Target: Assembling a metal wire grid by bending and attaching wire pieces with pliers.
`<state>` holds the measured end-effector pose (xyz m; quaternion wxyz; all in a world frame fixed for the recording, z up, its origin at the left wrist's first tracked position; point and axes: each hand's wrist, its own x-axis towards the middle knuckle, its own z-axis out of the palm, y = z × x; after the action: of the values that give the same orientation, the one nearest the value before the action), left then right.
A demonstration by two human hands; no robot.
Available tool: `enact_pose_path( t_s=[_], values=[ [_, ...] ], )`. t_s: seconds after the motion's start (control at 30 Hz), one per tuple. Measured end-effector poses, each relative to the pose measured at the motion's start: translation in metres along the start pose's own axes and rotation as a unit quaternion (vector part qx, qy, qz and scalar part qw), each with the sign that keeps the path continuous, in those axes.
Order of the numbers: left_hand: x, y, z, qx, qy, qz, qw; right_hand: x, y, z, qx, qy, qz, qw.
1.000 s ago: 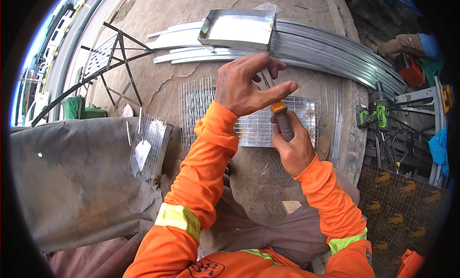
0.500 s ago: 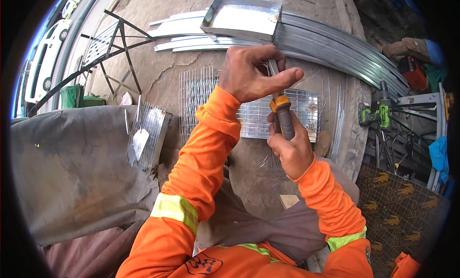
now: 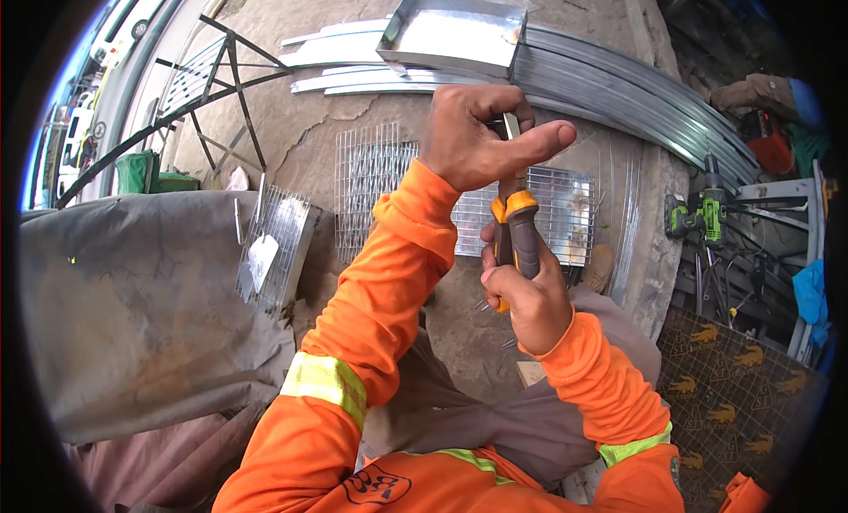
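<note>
My right hand (image 3: pixel 533 303) is wrapped around the grey and yellow handles of a pair of pliers (image 3: pixel 526 241), whose head points away from me. Just above it, my left hand (image 3: pixel 473 140) has curled fingers and a thumb stretched to the right. A narrow metal end (image 3: pixel 511 127) shows between that thumb and the fingers. Whether it is the pliers' tip or a separate piece I cannot tell, since the thumb covers the join. Beneath both hands lies a wire mesh panel (image 3: pixel 570 214) over shiny sheet metal on the ground.
Another wire mesh (image 3: pixel 360 182) lies left of centre. A sheet metal tray (image 3: pixel 452 38) rests on long metal profiles (image 3: pixel 609 84). Grey cloth (image 3: pixel 141 310) covers the left side. A green drill (image 3: pixel 709 214) stands at right, above a patterned dark board (image 3: pixel 733 398). A black metal frame (image 3: pixel 237 89) stands at upper left.
The pliers' handles are spread wider apart than before. Both hands show slight shifts, the left a little to the right, and the whole view has moved slightly.
</note>
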<state>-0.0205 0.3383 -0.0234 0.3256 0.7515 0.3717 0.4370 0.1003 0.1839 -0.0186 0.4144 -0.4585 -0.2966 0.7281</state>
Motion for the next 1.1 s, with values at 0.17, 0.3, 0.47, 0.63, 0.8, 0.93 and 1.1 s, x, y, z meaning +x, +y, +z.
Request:
enact_pose_path(
  t_s=[0.17, 0.3, 0.47, 0.63, 0.8, 0.93, 1.1],
  values=[
    [-0.002, -0.017, -0.001, 0.025, -0.046, -0.009, 0.999, 0.022, 0.000, -0.020, 0.102, -0.009, 0.072, 0.992],
    [-0.008, -0.015, -0.028, 0.069, -0.106, -0.023, 0.992, 0.024, -0.005, -0.037, 0.137, -0.029, 0.086, 0.986],
    [-0.009, -0.030, -0.027, 0.054, -0.082, -0.028, 0.995, 0.026, -0.015, -0.047, 0.139, -0.077, 0.111, 0.981],
    [-0.006, -0.033, -0.021, 0.077, -0.031, -0.072, 0.994, 0.025, -0.014, -0.045, 0.172, -0.079, 0.093, 0.978],
    [-0.007, -0.037, -0.025, 0.076, -0.009, -0.096, 0.992, 0.034, -0.002, -0.051, 0.072, 0.034, 0.065, 0.995],
    [-0.006, -0.031, -0.023, 0.093, -0.024, -0.093, 0.991, 0.039, -0.002, -0.063, -0.119, 0.081, 0.010, 0.990],
    [-0.007, -0.033, -0.021, 0.082, -0.009, -0.067, 0.994, 0.041, -0.012, -0.075, -0.235, 0.070, 0.016, 0.969]
  ],
)
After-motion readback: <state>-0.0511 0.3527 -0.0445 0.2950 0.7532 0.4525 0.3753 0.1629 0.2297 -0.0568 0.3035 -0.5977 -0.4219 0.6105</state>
